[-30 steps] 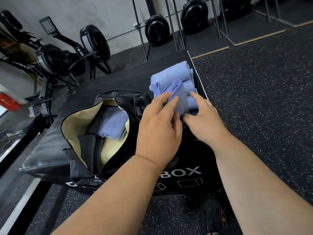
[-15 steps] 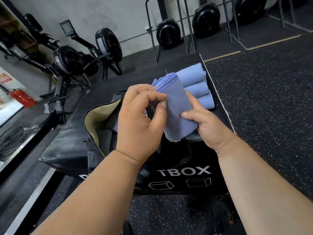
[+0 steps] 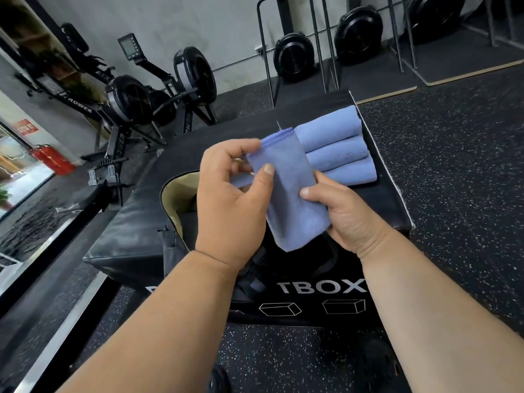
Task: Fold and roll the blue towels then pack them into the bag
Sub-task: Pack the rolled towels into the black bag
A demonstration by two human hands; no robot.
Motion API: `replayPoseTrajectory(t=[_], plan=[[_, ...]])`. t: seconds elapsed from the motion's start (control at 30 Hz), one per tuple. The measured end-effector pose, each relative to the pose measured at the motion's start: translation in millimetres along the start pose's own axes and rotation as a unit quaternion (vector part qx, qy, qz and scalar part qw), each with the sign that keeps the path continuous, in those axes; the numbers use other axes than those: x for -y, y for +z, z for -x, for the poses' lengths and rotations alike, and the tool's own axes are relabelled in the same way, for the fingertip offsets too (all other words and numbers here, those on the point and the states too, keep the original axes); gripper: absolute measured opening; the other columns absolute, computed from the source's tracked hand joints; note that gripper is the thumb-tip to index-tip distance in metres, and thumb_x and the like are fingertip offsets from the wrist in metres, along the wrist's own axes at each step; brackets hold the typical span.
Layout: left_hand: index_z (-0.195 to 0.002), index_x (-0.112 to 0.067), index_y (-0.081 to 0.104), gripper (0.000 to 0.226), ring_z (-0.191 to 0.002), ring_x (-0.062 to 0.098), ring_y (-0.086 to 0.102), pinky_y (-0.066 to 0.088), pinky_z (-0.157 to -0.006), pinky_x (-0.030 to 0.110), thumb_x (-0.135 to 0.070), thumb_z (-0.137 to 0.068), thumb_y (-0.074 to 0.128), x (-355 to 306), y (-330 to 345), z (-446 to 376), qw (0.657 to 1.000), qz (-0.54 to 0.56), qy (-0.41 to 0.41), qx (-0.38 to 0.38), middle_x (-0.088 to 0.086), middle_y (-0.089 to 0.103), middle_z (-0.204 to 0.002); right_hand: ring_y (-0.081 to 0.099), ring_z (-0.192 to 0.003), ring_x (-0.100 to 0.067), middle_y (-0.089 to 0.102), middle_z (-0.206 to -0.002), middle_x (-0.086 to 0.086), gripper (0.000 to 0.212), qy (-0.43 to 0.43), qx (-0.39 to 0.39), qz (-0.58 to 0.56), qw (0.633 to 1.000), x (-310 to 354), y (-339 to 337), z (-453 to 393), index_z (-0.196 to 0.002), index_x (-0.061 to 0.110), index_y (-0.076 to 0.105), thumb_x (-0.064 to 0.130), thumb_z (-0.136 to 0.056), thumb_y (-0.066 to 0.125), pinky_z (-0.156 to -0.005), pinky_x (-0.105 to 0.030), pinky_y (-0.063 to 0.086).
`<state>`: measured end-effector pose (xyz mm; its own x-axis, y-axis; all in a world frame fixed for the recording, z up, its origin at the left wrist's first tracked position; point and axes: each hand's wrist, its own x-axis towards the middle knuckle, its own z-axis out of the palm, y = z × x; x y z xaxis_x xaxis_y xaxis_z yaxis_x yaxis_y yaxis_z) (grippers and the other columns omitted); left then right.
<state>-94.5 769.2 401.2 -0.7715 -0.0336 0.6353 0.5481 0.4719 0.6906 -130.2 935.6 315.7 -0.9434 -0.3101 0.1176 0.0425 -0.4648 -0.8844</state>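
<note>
I hold a folded blue towel (image 3: 289, 199) up in the air over the black box. My left hand (image 3: 232, 205) pinches its upper left edge between thumb and fingers. My right hand (image 3: 346, 214) grips its right side from behind, thumb on the front. Behind it, three rolled blue towels (image 3: 337, 148) lie side by side on the box's far right corner. The black bag (image 3: 170, 194) with a tan lining stands unzipped under my left hand, which hides most of its inside.
The black padded plyo box (image 3: 130, 236) marked "TBOX" carries the bag and towels. Rowing machines (image 3: 133, 100) stand to the left, more machines and metal rack legs (image 3: 295, 55) behind. A red fire extinguisher (image 3: 48, 160) stands at far left. Speckled rubber floor (image 3: 453, 165) lies to the right.
Both hands lifted one towel off the pile and raised it above the box. The left hand changed from lying on the towel to pinching its upper edge.
</note>
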Motion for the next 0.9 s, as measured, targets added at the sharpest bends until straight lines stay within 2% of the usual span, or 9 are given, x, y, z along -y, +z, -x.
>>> replayPoseTrajectory(t=[0.07, 0.17, 0.27, 0.37, 0.43, 0.63, 0.73, 0.83, 0.9], plan=[[-0.131, -0.038, 0.056, 0.049, -0.111, 0.007, 0.066, 0.055, -0.102, 0.034, -0.021, -0.09, 0.076, -3.1, 0.4, 0.9, 0.991, 0.073, -0.114, 0.004, -0.01, 0.055, -0.139, 0.059, -0.133, -0.041, 0.069, -0.134, -0.02, 0.045, -0.009, -0.015, 0.016, 1.0, -0.8, 6.2, 0.3, -0.139, 0.008, 0.062, 0.011, -0.094, 0.058, -0.119, -0.055, 0.041], [-0.147, -0.038, 0.046, 0.069, -0.117, -0.009, 0.062, 0.05, -0.108, 0.034, -0.034, -0.089, 0.083, 1.1, 2.0, 5.7, 0.959, 0.113, -0.26, 0.012, -0.014, 0.05, -0.147, 0.065, -0.129, -0.035, 0.071, -0.133, -0.015, 0.035, -0.009, -0.022, 0.029, 0.999, -2.0, 14.0, 0.0, -0.138, 0.011, 0.063, 0.008, -0.105, 0.052, -0.118, -0.057, 0.042], [-0.148, -0.027, 0.052, 0.074, -0.129, 0.013, 0.064, 0.05, -0.112, 0.049, -0.046, -0.083, 0.083, 11.9, 0.7, 11.4, 0.921, 0.173, -0.346, 0.033, -0.004, 0.063, -0.143, 0.065, -0.128, -0.036, 0.07, -0.134, -0.015, 0.033, -0.007, -0.01, 0.02, 1.0, -3.1, 20.2, -1.2, -0.139, 0.014, 0.063, 0.013, -0.108, 0.052, -0.117, -0.06, 0.042], [-0.132, -0.012, 0.068, 0.035, -0.117, 0.03, 0.072, 0.053, -0.107, 0.057, -0.03, -0.101, 0.07, 8.6, 1.3, 16.1, 0.904, 0.225, -0.354, 0.08, 0.01, 0.076, -0.124, 0.066, -0.127, -0.036, 0.071, -0.134, -0.014, 0.032, -0.015, -0.005, 0.024, 1.0, -3.7, 28.1, -1.2, -0.139, 0.017, 0.063, 0.015, -0.11, 0.051, -0.116, -0.061, 0.043], [-0.128, -0.012, 0.07, 0.028, -0.114, 0.03, 0.074, 0.056, -0.105, 0.053, -0.025, -0.104, 0.065, 6.4, 1.4, 16.2, 0.909, 0.222, -0.344, 0.082, 0.011, 0.077, -0.12, 0.066, -0.128, -0.033, 0.071, -0.135, -0.011, 0.032, -0.023, 0.002, 0.036, 0.999, -4.1, 34.1, -1.9, -0.14, 0.022, 0.062, 0.018, -0.11, 0.052, -0.116, -0.059, 0.044], [-0.132, -0.007, 0.067, 0.029, -0.119, 0.032, 0.071, 0.057, -0.103, 0.046, -0.015, -0.105, 0.06, 7.2, -7.3, 11.5, 0.915, 0.251, -0.304, 0.087, 0.016, 0.074, -0.125, 0.059, -0.133, -0.007, 0.054, -0.142, 0.004, 0.041, -0.038, -0.038, 0.153, 0.987, -3.4, 44.9, -6.1, -0.143, 0.05, 0.056, 0.05, -0.102, 0.056, -0.118, -0.046, 0.043], [-0.135, -0.005, 0.064, 0.032, -0.122, 0.036, 0.069, 0.055, -0.106, 0.05, -0.011, -0.104, 0.06, 11.2, -15.1, 10.9, 0.914, 0.266, -0.294, 0.088, 0.019, 0.072, -0.128, 0.057, -0.132, -0.001, 0.056, -0.142, 0.005, 0.032, -0.034, -0.028, 0.172, 0.984, -1.2, 50.0, -3.0, -0.141, 0.042, 0.057, 0.044, -0.11, 0.048, -0.12, -0.041, 0.041], [-0.139, -0.003, 0.06, 0.037, -0.128, 0.043, 0.063, 0.049, -0.112, 0.059, -0.011, -0.103, 0.059, 17.5, -24.6, 7.1, 0.906, 0.287, -0.299, 0.09, 0.025, 0.066, -0.136, 0.06, -0.132, -0.004, 0.066, -0.142, 0.012, 0.039, -0.015, 0.018, 0.12, 0.992, 1.0, 58.8, -0.2, -0.151, 0.038, 0.048, 0.037, -0.113, 0.045, -0.117, -0.035, 0.043], [-0.142, 0.0, 0.057, 0.043, -0.132, 0.046, 0.059, 0.045, -0.114, 0.062, -0.012, -0.101, 0.06, 20.9, -30.4, 4.4, 0.902, 0.296, -0.3, 0.092, 0.031, 0.061, -0.14, 0.061, -0.133, -0.007, 0.066, -0.142, 0.014, 0.044, -0.006, 0.027, 0.109, 0.994, -1.7, 61.8, -1.1, -0.156, 0.037, 0.043, 0.036, -0.112, 0.047, -0.119, -0.039, 0.041]])
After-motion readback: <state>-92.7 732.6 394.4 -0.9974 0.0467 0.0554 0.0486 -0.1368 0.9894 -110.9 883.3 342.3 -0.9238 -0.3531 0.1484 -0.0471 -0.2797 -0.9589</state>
